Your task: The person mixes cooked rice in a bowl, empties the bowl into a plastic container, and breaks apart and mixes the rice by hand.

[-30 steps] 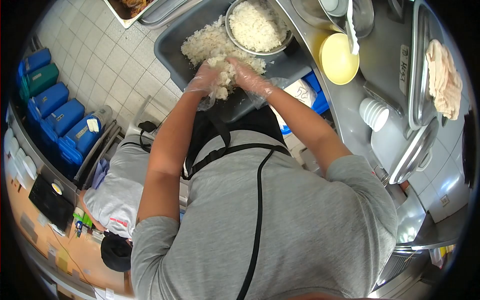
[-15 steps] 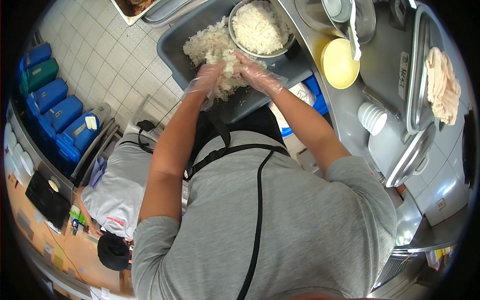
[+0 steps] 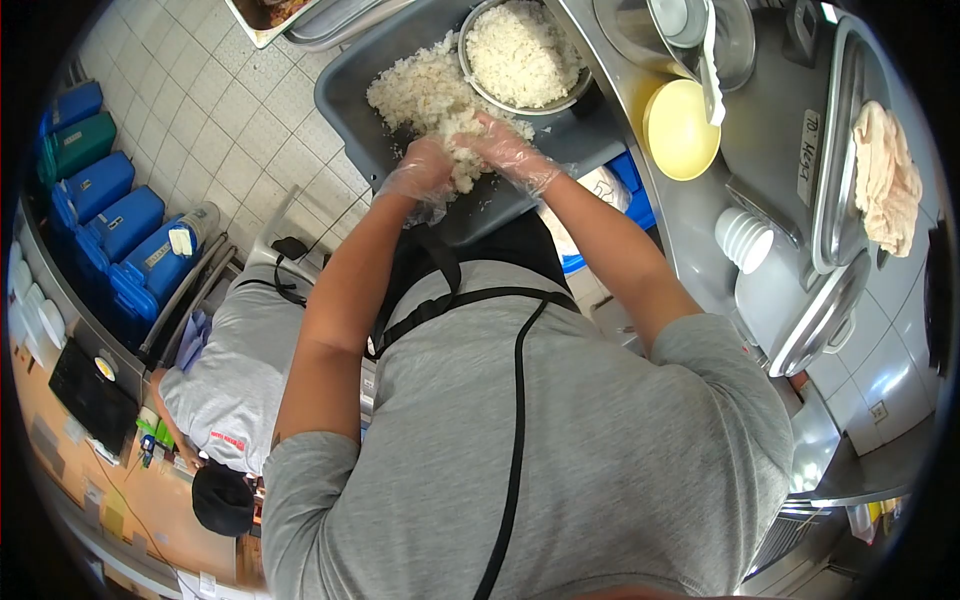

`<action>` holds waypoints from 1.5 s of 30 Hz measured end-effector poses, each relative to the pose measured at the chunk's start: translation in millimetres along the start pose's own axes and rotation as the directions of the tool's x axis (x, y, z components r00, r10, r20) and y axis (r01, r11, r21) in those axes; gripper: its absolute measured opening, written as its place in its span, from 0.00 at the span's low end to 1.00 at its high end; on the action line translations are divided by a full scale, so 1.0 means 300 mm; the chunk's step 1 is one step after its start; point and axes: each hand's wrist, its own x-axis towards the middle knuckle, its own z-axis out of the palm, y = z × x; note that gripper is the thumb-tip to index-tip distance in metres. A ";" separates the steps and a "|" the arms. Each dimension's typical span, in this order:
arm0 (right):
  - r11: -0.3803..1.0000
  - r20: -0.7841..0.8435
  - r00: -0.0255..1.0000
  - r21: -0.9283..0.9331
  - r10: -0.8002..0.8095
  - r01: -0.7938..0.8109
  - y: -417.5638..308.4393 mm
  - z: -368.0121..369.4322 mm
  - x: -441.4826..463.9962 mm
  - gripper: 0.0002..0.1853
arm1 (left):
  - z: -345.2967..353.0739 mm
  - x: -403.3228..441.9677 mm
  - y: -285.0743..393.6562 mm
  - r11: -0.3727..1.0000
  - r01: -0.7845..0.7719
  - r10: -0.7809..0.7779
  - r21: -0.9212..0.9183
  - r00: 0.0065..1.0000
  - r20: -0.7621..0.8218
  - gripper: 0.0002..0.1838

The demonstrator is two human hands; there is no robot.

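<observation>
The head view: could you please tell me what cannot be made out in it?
Head view:
Palm of the left hand: hidden by its own back.
Base inside the metal bowl: covered by rice.
Far end of the food tray: cut off at the top.
Lettering on blue bins: too small.

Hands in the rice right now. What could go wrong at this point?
Metal bowl is heaped and close to the right hand; a bump might spill it into the tub.

The gloves' baggy cuffs hang low by the left hand and could drag through loose rice.

Yellow bowl sits near the counter's edge, so a stray elbow might knock it off.
</observation>
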 end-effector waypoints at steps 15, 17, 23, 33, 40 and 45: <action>0.771 -0.158 0.861 -0.541 -0.484 0.334 0.104 0.017 0.040 0.29 | -0.046 0.003 0.058 0.402 0.524 -0.720 -0.751 0.687 0.094 0.26; 0.684 -0.077 0.855 -0.639 -0.513 0.353 0.097 0.017 0.015 0.26 | -0.077 -0.016 0.057 0.430 0.514 -0.698 -0.742 0.710 0.087 0.27; 0.979 -0.524 0.835 -0.188 -0.171 0.083 0.020 -0.136 0.026 0.27 | 0.003 0.016 0.030 0.510 0.469 -0.682 -0.721 0.731 -0.007 0.45; 0.540 -0.585 0.796 -0.724 -0.153 -0.428 -0.017 -0.331 0.370 0.58 | -0.025 -0.003 0.059 0.529 0.423 -0.704 -0.736 0.702 -0.102 0.50; 0.636 -0.641 0.766 -0.613 -0.052 -0.469 0.116 -0.450 0.479 0.34 | -0.014 -0.011 0.049 0.477 0.363 -0.698 -0.801 0.709 -0.094 0.40; 0.623 -0.676 0.736 -0.587 -0.024 -0.518 0.321 -0.581 0.563 0.27 | -0.003 0.006 0.043 0.537 0.411 -0.703 -0.737 0.700 -0.122 0.44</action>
